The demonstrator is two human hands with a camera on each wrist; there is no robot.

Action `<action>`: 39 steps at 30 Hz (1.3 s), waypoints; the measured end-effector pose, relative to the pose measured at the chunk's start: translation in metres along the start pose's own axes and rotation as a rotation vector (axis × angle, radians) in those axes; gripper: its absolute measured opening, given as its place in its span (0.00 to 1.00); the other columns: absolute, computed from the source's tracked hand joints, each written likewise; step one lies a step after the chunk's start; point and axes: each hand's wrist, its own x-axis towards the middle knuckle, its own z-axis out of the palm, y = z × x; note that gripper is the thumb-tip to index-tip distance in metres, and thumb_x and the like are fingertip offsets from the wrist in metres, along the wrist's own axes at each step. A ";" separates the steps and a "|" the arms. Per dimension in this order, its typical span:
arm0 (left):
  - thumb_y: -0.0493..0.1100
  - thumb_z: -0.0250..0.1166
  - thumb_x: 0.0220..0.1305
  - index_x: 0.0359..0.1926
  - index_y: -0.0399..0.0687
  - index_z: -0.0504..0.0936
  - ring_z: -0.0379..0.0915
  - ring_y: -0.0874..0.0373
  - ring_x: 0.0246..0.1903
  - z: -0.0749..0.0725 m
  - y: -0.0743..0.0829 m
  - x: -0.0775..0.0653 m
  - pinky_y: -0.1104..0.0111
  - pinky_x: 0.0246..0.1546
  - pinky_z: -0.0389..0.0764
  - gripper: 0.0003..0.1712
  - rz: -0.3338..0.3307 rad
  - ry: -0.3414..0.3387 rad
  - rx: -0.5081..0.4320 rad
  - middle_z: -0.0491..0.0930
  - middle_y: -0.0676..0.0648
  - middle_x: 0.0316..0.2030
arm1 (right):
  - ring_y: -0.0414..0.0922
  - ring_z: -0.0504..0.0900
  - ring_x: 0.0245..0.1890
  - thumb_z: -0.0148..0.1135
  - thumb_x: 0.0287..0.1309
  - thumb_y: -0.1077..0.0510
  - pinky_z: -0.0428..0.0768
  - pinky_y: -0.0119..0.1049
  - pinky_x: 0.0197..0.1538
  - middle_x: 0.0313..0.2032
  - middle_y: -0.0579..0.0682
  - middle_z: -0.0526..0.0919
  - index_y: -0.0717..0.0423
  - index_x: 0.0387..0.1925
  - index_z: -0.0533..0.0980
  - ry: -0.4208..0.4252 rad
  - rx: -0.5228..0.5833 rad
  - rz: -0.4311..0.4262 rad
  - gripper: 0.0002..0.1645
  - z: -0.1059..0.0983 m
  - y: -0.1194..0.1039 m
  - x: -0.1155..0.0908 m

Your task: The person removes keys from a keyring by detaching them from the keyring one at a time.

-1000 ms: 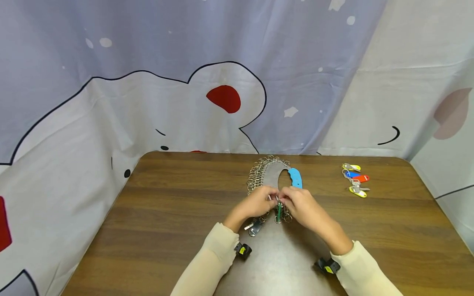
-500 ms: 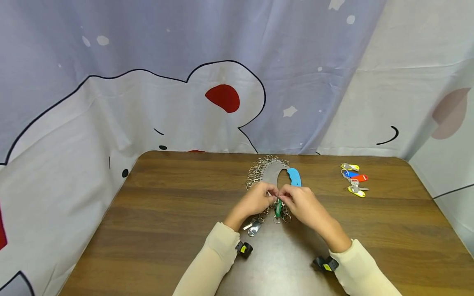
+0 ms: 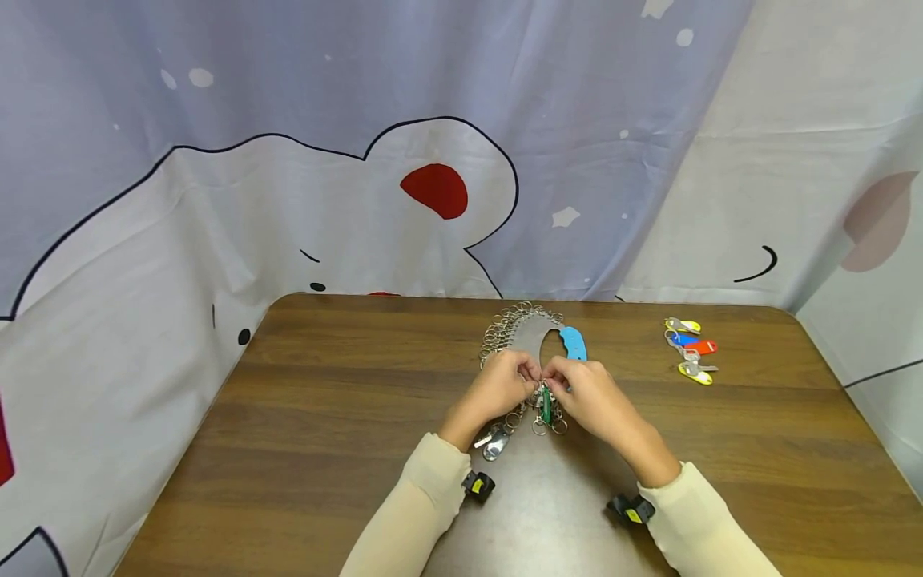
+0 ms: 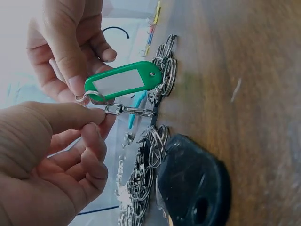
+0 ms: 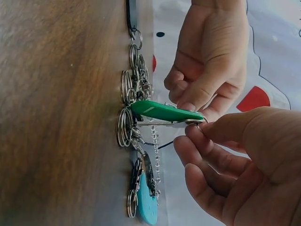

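Observation:
A grey curved blade-shaped plate (image 3: 529, 336) with a blue handle (image 3: 574, 343) lies on the table, its outer edge lined with metal rings and clasps. Over its near end both hands meet. My left hand (image 3: 505, 383) pinches a small metal swivel clasp (image 4: 134, 111) between thumb and finger. With thumb and fingertips, my right hand (image 3: 593, 397) pinches the split ring (image 4: 88, 96) of a green key tag (image 4: 120, 81) with a white label. In the right wrist view a key shank (image 5: 160, 123) runs alongside the tag. The fingertips partly cover the ring.
Below the left hand, a dark key fob (image 3: 495, 445) with a key hangs from the plate's rings. Several keys with yellow, blue and red tags (image 3: 701, 347) lie at the table's back right. A patterned curtain (image 3: 324, 216) hangs behind the table (image 3: 346, 401).
Both hands have shifted slightly away from the person, still meeting at the same end of the plate. The green key tag has turned a little between them.

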 end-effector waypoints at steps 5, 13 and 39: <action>0.29 0.67 0.47 0.22 0.46 0.83 0.70 0.65 0.21 -0.002 -0.001 -0.001 0.77 0.23 0.72 0.07 -0.010 0.020 -0.005 0.80 0.51 0.20 | 0.38 0.75 0.21 0.69 0.53 0.63 0.78 0.36 0.25 0.23 0.46 0.84 0.53 0.28 0.81 -0.014 0.018 0.013 0.03 0.001 0.001 0.002; 0.30 0.68 0.47 0.21 0.48 0.82 0.70 0.65 0.22 -0.002 0.001 -0.002 0.77 0.24 0.72 0.09 0.020 0.031 0.048 0.81 0.53 0.20 | 0.38 0.75 0.20 0.69 0.54 0.62 0.77 0.36 0.25 0.22 0.45 0.83 0.52 0.27 0.81 -0.030 0.037 0.044 0.04 0.001 0.001 0.005; 0.35 0.69 0.46 0.19 0.52 0.83 0.71 0.66 0.19 -0.004 -0.003 -0.004 0.76 0.24 0.74 0.07 0.035 0.051 0.080 0.79 0.56 0.17 | 0.38 0.77 0.25 0.62 0.59 0.60 0.78 0.38 0.32 0.24 0.44 0.84 0.54 0.31 0.83 -0.170 0.205 0.178 0.05 0.001 0.010 0.007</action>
